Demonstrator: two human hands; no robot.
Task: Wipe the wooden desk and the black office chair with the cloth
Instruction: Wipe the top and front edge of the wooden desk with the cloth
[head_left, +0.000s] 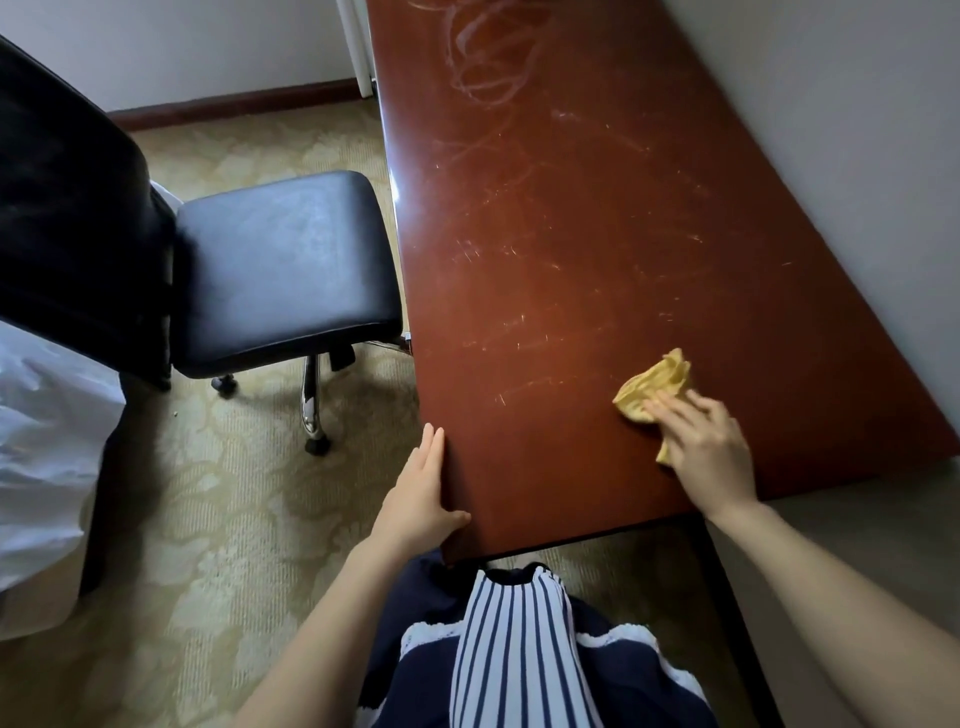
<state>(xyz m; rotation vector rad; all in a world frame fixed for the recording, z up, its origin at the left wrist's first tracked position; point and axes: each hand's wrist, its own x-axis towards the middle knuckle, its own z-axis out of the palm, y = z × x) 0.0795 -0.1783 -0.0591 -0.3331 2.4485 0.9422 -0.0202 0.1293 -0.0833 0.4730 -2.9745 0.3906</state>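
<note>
A long reddish wooden desk (597, 249) runs away from me along the right wall, its top marked with pale streaks. A crumpled yellow cloth (655, 382) lies on the desk's near right part. My right hand (704, 449) presses flat on the cloth with straight fingers. My left hand (423, 488) rests on the desk's near left corner, fingers along the edge and thumb on top. The black office chair (275, 265) stands left of the desk, seat facing it, backrest at the far left.
Patterned beige carpet (197, 519) covers the floor between chair and desk. White bedding (41, 447) bulges in at the left edge. The chair's chrome legs and castors (317, 441) stand close to the desk's left edge. A white wall borders the desk's right side.
</note>
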